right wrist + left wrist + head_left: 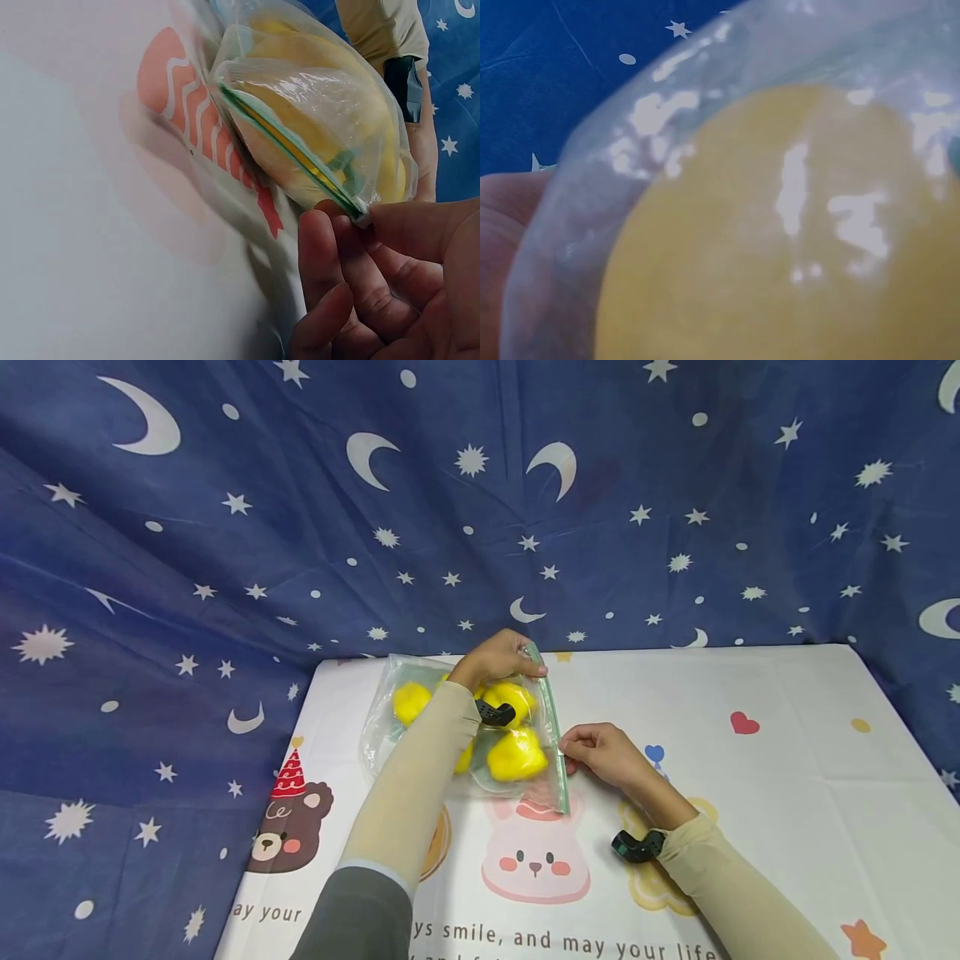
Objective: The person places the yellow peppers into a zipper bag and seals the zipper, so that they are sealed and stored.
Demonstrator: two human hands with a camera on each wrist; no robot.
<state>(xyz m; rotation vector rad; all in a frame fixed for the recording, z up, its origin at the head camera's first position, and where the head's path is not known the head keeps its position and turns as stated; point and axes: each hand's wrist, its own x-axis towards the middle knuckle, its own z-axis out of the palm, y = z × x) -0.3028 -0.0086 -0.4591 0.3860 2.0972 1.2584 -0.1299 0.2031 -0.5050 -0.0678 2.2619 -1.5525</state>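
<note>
A clear zip bag (461,789) with a green seal strip (553,727) lies on the table, several rounded, lumpy yellow things (517,756) inside it. At the strip's far end my left hand (498,658) grips the bag's edge between thumb and fingers. My right hand (607,756) pinches a small white slider (364,219) on the strip between thumb and forefinger. Seen from the right wrist, the green zip line (292,154) runs away from those fingertips. A yellow thing (765,225) under shiny plastic fills most of the left wrist view.
The white tablecloth (787,843) has printed bears, hearts and lettering. Behind the table's far edge hangs a dark blue curtain (600,552) with moons and stars, which also covers the left side. Each wrist wears a black band (637,846).
</note>
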